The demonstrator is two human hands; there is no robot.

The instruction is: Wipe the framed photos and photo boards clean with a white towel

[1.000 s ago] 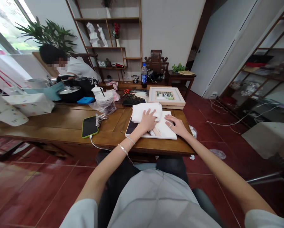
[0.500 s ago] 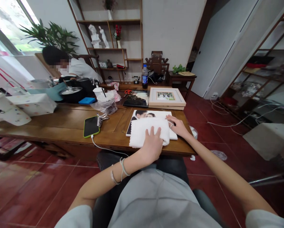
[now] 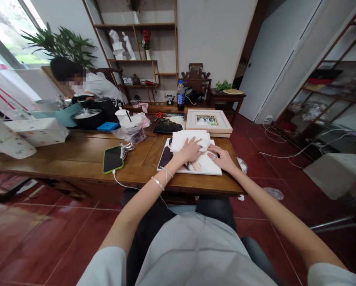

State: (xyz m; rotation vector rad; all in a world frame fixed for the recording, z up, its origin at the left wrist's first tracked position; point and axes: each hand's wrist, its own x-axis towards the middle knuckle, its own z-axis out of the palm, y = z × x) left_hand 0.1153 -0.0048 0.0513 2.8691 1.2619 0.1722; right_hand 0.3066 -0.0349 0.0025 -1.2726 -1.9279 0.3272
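Sliding under the left hand [image 3: 192, 149] — fingers spread, grip unclenched — the white cloth [image 3: 182, 138] has moved to the far part of the photo panel [image 3: 196, 167], baring its near side; the right hand [image 3: 223, 159] rests there, loose.

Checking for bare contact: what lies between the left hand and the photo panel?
The white cloth: it lies under the left hand, on top of the photo panel, as the head view shows.

Pale grey short-sleeved shirt [image 3: 197, 254], dark trousers [image 3: 216, 206], two light bracelets [image 3: 158, 183], a ring [image 3: 214, 158]
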